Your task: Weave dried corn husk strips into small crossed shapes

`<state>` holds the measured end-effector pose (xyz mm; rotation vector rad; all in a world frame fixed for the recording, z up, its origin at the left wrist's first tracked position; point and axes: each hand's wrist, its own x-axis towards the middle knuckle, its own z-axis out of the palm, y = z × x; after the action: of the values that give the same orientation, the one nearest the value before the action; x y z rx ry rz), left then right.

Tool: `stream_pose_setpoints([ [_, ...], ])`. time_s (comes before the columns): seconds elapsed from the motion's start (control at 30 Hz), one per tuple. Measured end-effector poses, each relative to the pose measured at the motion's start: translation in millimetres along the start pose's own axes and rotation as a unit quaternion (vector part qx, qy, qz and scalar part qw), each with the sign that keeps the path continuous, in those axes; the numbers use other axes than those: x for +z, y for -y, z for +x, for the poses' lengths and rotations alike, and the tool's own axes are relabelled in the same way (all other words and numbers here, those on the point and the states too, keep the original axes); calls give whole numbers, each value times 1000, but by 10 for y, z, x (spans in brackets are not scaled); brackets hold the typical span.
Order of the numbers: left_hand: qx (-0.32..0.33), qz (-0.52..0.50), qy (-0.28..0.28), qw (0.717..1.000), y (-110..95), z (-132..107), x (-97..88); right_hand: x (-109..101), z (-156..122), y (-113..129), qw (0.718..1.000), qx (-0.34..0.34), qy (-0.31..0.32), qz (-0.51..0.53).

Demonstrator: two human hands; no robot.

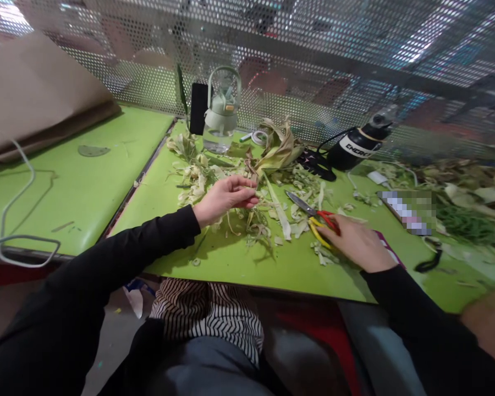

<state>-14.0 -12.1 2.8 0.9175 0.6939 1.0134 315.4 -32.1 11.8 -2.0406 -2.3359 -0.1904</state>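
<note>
My right hand (361,242) holds scissors (311,212) with one red and one yellow handle. Their blades point toward the middle of the table, just above the green top. My left hand (231,199) hovers over plant scraps with its fingers pinched together; what lies between the fingertips is too small to name. Below it are thin pale shreds (258,228). Between the hands lies a long pale strip of husk (278,212). Behind them rests a larger bunch of dried, corn-like husk (280,151), with chopped pieces (192,184) scattered around.
A clear water bottle (220,124) and a black phone (198,108) stand at the back. A black bottle (358,146) leans farther right, near a roll of white tape (259,137). Green strands (466,220) and husks pile up at right. Brown paper (41,93) covers the left table.
</note>
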Motion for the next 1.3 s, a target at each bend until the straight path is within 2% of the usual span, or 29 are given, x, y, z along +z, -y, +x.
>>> stream_pose_setpoints([
  [0.1, 12, 17, 0, 1000, 30, -9, -5, -55, -36, 279, 989, -68, -122, 56],
  [0.23, 47, 68, 6, 997, 55, -45, 22, -204, -11, 987, 945, -138, -110, 276],
  [0.3, 60, 91, 11, 994, 65, -55, 40, -235, 47, 1270, 923, -155, -120, 330],
  [0.37, 72, 103, 12, 992, 78, -54, 48, -225, 110, 1432, 913, -151, -139, 353],
  [0.47, 84, 111, 6, 990, 101, -39, 30, -178, 172, 1491, 915, -149, -156, 341],
  [0.63, 127, 154, 17, 980, 108, -45, -15, -169, 198, 1457, 915, -131, -125, 361],
  [0.73, 153, 180, 31, 971, 93, -76, -13, -191, 197, 1464, 914, -121, -129, 365],
  [1.0, 148, 166, 17, 975, 78, -106, 38, -145, 117, 1498, 921, -150, -222, 282],
  [1.2, 151, 135, 20, 979, 122, -95, 50, -117, 34, 1535, 926, -164, -263, 216],
  [1.3, 127, 125, 23, 984, 113, -92, 60, -118, 13, 1552, 925, -148, -264, 230],
])
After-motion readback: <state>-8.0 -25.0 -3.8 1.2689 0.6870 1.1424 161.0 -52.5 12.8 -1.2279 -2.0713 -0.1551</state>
